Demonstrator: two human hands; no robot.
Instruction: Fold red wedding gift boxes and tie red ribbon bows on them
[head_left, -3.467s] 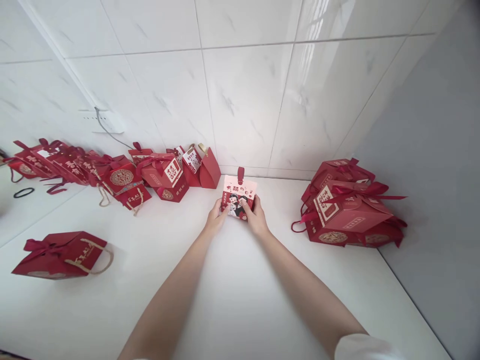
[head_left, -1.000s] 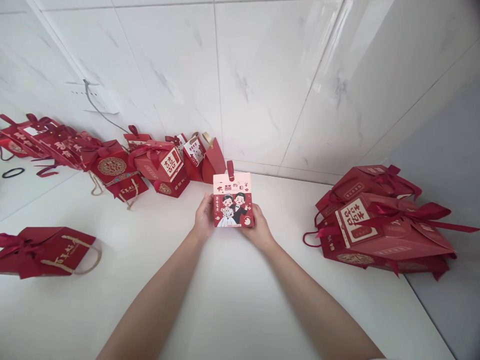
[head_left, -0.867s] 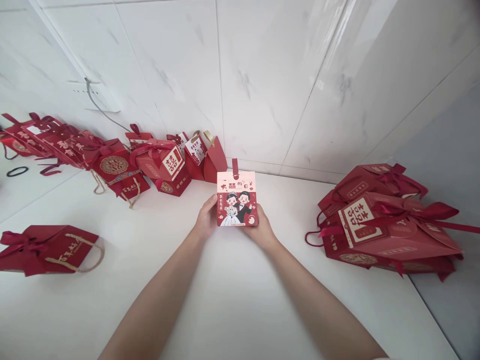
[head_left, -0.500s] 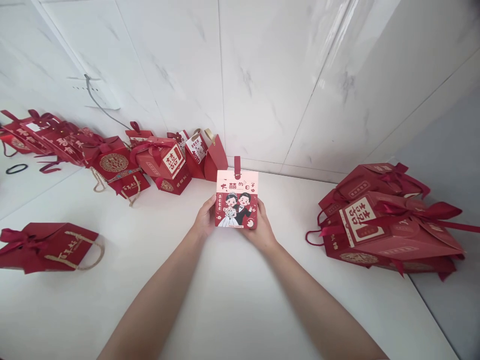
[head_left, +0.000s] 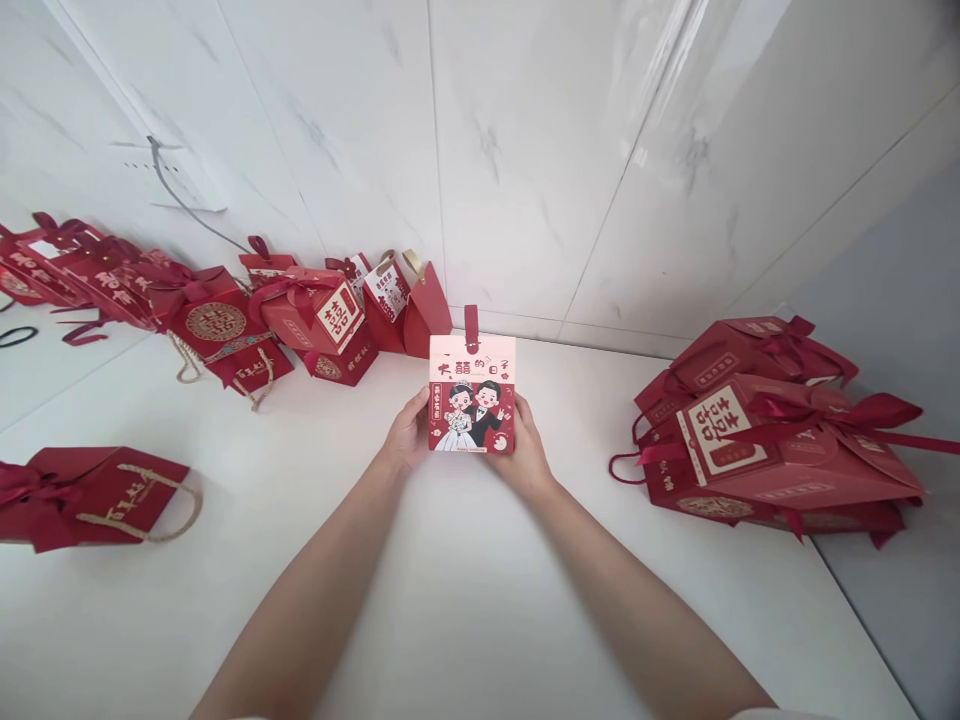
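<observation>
A small pink-and-red gift box [head_left: 472, 395] with a cartoon wedding couple on its front stands upright between my two hands. From its top rises a red ribbon loop. My left hand [head_left: 409, 430] grips the box's left side, fingers partly hidden behind it. On the opposite side, my right hand [head_left: 528, 450] wraps round the lower right edge, its fingertips out of sight under or behind the box. Whether the box touches the table is hard to tell.
Red gift boxes [head_left: 217, 325] with ribbons and rope handles line the wall at left. Another red box [head_left: 150, 490] lies at the near left. Stacked red boxes [head_left: 780, 440] sit at the right edge. The white table [head_left: 450, 600] meets a marbled wall [head_left: 525, 150]; a grey cable [head_left: 180, 195] hangs there.
The whole view has shifted slightly, so the surrounding boxes appear a little further left. Both hands keep their hold on the gift box, which looks almost unchanged.
</observation>
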